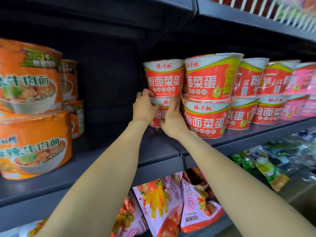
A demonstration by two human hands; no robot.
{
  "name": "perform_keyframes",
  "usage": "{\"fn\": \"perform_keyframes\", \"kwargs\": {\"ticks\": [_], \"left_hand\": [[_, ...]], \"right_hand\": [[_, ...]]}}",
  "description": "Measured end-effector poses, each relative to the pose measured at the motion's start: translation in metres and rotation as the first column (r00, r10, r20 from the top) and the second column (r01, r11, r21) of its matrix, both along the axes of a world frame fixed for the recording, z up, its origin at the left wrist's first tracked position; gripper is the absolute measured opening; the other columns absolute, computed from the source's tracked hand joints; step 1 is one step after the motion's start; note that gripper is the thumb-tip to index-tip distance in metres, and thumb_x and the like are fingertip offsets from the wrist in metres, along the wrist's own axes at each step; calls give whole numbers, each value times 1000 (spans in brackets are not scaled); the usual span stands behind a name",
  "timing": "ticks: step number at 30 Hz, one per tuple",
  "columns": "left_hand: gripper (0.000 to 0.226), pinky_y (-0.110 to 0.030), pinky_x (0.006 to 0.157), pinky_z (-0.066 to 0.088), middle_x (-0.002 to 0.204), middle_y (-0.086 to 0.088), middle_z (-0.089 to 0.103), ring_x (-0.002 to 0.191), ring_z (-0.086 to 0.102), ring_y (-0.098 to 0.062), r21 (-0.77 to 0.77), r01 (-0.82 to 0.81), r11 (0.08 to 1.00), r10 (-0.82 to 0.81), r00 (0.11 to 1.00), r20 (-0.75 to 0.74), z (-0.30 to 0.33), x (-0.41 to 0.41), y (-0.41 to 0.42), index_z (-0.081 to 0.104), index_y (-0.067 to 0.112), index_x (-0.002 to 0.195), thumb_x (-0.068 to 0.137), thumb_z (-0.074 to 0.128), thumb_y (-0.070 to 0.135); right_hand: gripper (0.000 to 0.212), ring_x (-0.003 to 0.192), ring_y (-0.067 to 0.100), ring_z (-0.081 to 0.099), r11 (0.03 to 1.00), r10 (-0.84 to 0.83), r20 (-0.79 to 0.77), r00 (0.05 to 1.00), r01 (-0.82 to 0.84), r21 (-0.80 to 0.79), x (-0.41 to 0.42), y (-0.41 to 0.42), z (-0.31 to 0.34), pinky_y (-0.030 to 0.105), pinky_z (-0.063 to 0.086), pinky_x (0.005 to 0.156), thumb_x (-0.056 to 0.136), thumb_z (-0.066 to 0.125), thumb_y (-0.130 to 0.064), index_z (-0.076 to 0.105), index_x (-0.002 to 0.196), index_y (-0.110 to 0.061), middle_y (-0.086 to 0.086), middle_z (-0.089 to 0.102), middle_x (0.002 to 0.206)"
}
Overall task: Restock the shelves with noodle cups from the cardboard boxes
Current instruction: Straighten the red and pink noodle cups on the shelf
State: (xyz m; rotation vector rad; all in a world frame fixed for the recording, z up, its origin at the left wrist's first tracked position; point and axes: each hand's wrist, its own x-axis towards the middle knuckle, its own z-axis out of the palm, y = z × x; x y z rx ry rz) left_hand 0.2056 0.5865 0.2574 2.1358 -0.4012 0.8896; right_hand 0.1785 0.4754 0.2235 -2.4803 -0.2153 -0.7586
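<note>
Now both hands reach to the leftmost stack of red noodle cups on the grey shelf [159, 151]. This stack has two cups: the lower cup [158, 115] stands on the shelf, and the upper cup [164, 77] sits directly on its lid. The left hand [144, 108] is on the left side of the lower cup, and its fingers [145, 94] curl around the rim where the two cups meet. The right hand [171, 120] presses on the front of the lower cup, with straight fingers that point up and reach the bottom edge of the upper cup. Just beside this stack, on the right, stands a second stack of red cups [208, 96], nearer to the camera, and more red cups and then pink cups [302, 93] follow along the shelf. Well apart on the left stand orange noodle bowls [32, 106], also in two layers. On the shelf below lie pink snack bags [171, 202] and green bags [266, 168].
</note>
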Motion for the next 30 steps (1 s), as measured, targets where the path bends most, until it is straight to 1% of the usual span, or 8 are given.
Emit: {"fn": "perform_keyframes", "kwargs": {"ticks": [4,11,14,16,19,21,25,30], "left_hand": [[47,-27,80,38,118,-4,56,105,56,-19,-24,-35,999,36,999,40,-3,1,3,52,13,118,78,75,25],[56,-28,84,41,125,-7,51,109,55,-20,-52,-41,998,41,999,0,-4,1,1,50,15,126,79,74,31],[59,-31,91,46,129,-10,51,113,56,-22,-134,-4,991,-6,998,-70,0,6,9,46,15,134,83,70,31],[56,-27,91,43,135,-8,51,117,54,-20,-215,8,976,-27,996,-82,9,5,10,43,17,139,89,61,34],[59,-28,99,41,144,-3,45,126,49,-18,-471,207,858,-292,949,-115,22,1,4,28,24,148,94,51,33],[61,-33,97,46,142,-3,48,120,54,-18,-534,294,793,-441,882,-169,27,-2,-1,20,28,151,95,45,33],[47,-22,74,49,116,0,63,95,62,-8,-534,406,741,-550,824,-136,31,-3,-3,38,23,142,95,39,17],[59,-29,86,52,118,-1,65,103,63,-14,-512,390,766,-511,852,-115,27,4,3,42,24,142,83,46,16]], "right_hand": [[103,145,35,4,1000,-12,-48,999,11,-25,-5,-5,8,45,21,117,88,62,-19,-23,146,-5,21,-20,154],[88,143,46,-4,941,-84,33,996,90,-326,-21,2,5,45,23,116,89,57,-13,-6,149,0,31,-18,151],[86,142,47,0,925,-125,34,992,129,-358,-27,9,9,46,22,116,90,58,-17,-3,148,3,34,-11,151],[78,141,44,12,918,-105,166,981,159,-363,-32,13,20,46,30,112,91,55,-16,6,149,2,31,3,152],[73,141,41,19,935,-77,319,945,180,-306,-30,15,46,46,35,107,94,51,-16,8,151,-3,28,9,153],[75,141,43,17,967,-107,243,964,157,-201,-23,16,60,47,31,109,95,51,-19,2,151,-5,28,6,154],[103,143,44,12,981,-128,40,991,133,-142,-15,9,68,54,31,110,88,65,-15,-18,149,-17,26,-11,155],[109,141,45,18,970,-117,-27,993,108,-219,-13,4,72,52,36,107,86,63,-7,-28,146,-19,30,-16,152]]}}
